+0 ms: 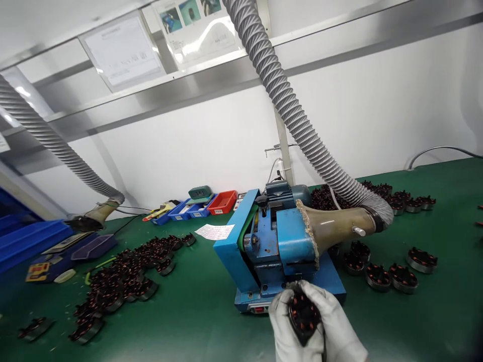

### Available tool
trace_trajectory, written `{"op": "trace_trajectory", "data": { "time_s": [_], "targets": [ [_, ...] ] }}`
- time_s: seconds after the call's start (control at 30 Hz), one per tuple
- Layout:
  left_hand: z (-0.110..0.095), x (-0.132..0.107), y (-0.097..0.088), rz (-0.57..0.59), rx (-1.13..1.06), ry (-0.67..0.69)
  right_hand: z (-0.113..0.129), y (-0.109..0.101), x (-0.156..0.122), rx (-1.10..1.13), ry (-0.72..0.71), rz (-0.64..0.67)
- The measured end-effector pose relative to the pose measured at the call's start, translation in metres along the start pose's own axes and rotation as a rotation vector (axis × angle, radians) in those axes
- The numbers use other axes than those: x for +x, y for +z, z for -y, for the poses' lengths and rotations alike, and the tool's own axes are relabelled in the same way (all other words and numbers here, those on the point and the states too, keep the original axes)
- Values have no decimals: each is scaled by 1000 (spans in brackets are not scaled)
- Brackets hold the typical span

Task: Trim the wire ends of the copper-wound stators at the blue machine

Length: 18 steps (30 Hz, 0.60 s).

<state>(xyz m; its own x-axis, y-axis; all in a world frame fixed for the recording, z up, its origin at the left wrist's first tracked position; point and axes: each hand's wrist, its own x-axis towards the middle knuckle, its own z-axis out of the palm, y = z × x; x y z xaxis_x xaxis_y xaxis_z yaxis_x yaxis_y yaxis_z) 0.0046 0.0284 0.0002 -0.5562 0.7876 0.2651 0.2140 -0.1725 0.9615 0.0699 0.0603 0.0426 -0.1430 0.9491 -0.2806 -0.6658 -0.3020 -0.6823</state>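
Coil ring (304,315) in your two gloved hands, low in the head view, right of centre, just in front of the blue machine (247,281). Its dark face with copper-coloured windings is turned toward you. Your left hand (282,327) is wrapped around one side, your right hand (334,322) around the other; fingers of both are curled, both gripping. Whether your fingertips touch the machine, you cannot tell from here.

Same view, around you: machine stands on the green table (181,327), a tan horn (337,224) on its right side, joined to a ribbed grey hose (294,118) that runs up past the shelf. Loose rings (378,277) lie right of the machine, some close together. More are massed behind it. To your left, a long heap of rings (124,274) spreads across the table, one ring (35,328) lying apart near the left edge. Printed slip (215,232) beside the machine's left side. Farther back, a red bin (223,204) next to blue bins (180,216). Second hose (56,146) comes down at far left.
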Motion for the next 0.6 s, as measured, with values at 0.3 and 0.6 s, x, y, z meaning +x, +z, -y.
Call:
{"op": "trace_trajectory", "data": {
  "time_s": [0.3, 0.6],
  "targets": [
    [1, 25, 16, 131, 176, 213, -9, -2, 33, 101, -61, -170],
    [-19, 28, 12, 230, 133, 77, -9, 1, 30, -7, -147, -187]
  ]
}}
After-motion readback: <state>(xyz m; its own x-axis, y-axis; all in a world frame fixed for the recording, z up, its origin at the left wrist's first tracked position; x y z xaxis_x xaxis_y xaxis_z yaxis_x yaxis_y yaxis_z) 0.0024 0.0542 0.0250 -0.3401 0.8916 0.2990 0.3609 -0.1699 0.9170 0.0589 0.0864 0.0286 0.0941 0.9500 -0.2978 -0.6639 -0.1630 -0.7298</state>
